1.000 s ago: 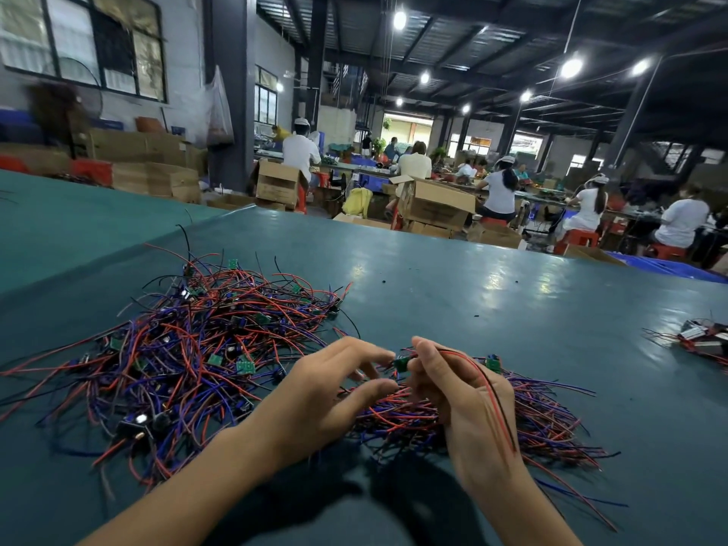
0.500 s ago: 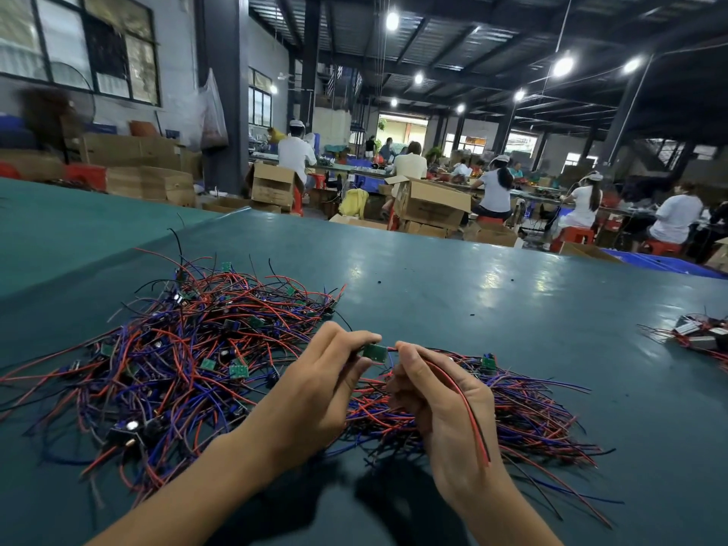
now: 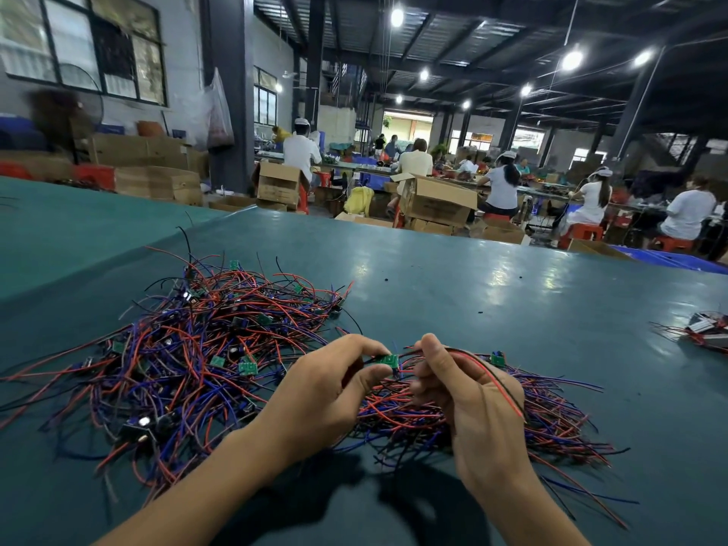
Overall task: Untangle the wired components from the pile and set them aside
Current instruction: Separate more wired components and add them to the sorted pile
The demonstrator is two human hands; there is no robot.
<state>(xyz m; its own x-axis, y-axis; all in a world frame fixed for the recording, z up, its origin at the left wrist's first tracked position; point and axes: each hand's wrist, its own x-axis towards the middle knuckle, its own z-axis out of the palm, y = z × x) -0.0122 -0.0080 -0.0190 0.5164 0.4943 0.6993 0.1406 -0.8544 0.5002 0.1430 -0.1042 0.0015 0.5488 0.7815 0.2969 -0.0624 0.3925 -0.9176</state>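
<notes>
Hands: the left hand [image 3: 327,396] and the right hand [image 3: 472,407] are raised just above the bench [image 3: 472,293], with the forearms entering from the near edge and converging so that the fingertips nearly meet.
Left: the wrist is bent inward with the knuckles up; its fingers [image 3: 354,344] are curled, and a small green board [image 3: 388,359] is pinched between thumb and forefinger.
Right: the thumb is held upward and the back of the hand is turned to the right; its fingers [image 3: 423,388] are curled in, and the red and black wires [image 3: 494,378] are pinched under the thumb, just beside the green board.
Board: it is held between the two hands, its flat face turned up toward the camera.
Wires: their long axis runs from the board at the far left, over the right hand, to free ends pointing near and right.
Pile: a tangled pile [image 3: 189,348] of red, blue and black wires with green boards is heaped left of the left hand.
Set aside: a bundle [image 3: 551,419] of straighter wires is laid under and right of the hands, mostly running left to right.
Edge: a small heap [image 3: 709,329] is seen well apart at the right.
</notes>
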